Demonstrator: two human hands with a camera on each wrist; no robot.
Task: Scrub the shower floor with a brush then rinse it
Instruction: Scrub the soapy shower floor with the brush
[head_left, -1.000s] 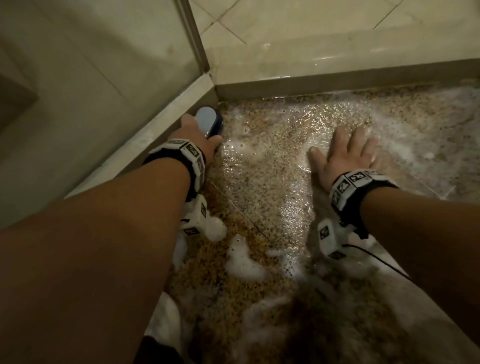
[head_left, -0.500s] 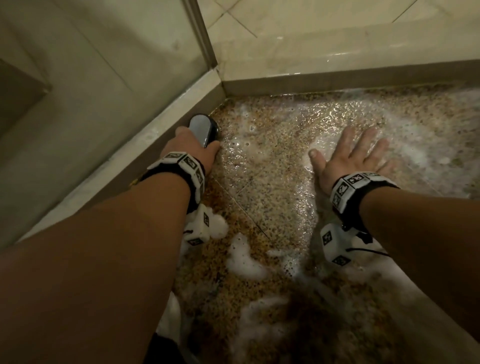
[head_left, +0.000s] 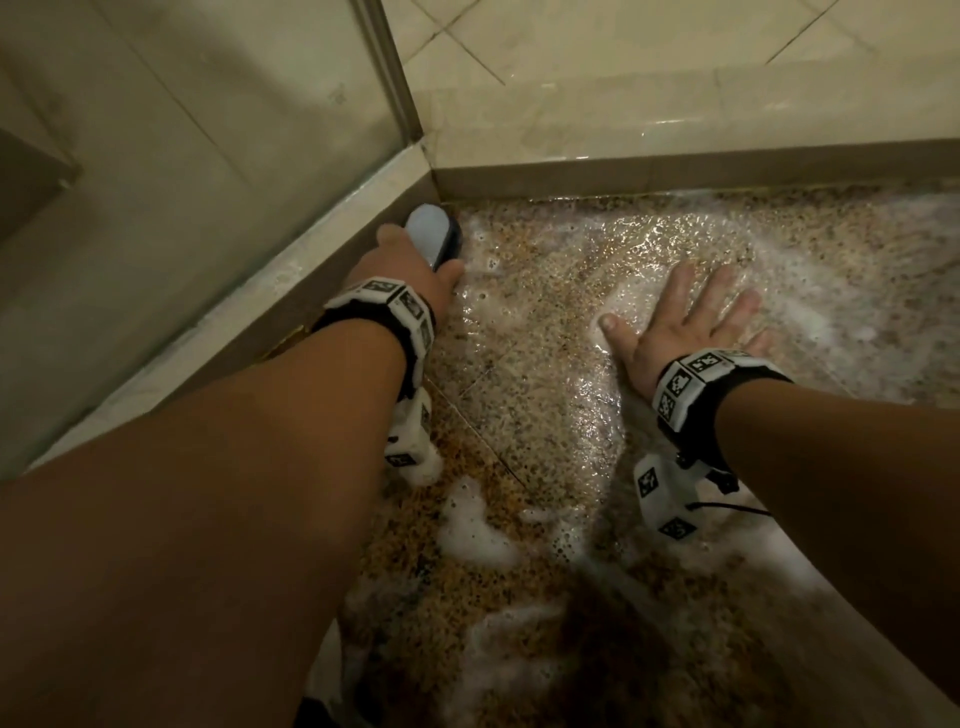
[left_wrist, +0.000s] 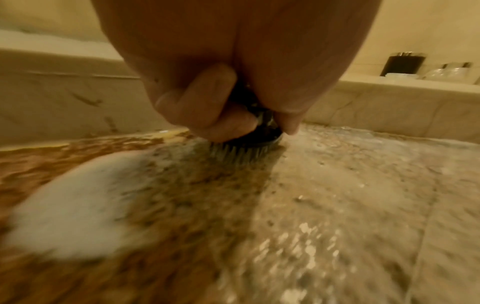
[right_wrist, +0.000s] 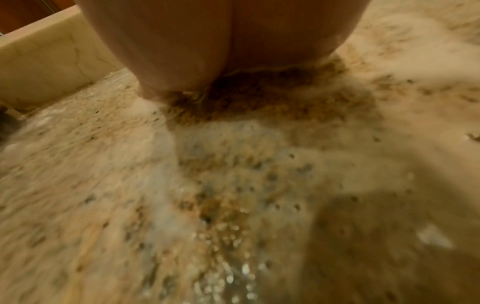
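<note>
A dark scrub brush (head_left: 434, 234) with a shiny top sits in the far left corner of the wet, speckled shower floor (head_left: 545, 415). My left hand (head_left: 410, 270) grips it from behind. In the left wrist view my curled fingers (left_wrist: 197, 102) wrap the brush (left_wrist: 257, 137), whose bristles press on the floor. My right hand (head_left: 680, 317) lies flat on the soapy floor, fingers spread. In the right wrist view only the heel of that hand (right_wrist: 221, 51) shows, resting on the foamy floor (right_wrist: 233, 185).
A glass panel (head_left: 208, 130) on a low curb (head_left: 249, 312) bounds the left side. A tiled wall (head_left: 649, 104) closes the back. White foam (head_left: 472, 530) lies in patches on the floor. A dark container (left_wrist: 403, 64) and clear jars stand on a ledge.
The brush and my left hand moved slightly forward, deeper into the corner. My right hand stays flat in the same spot.
</note>
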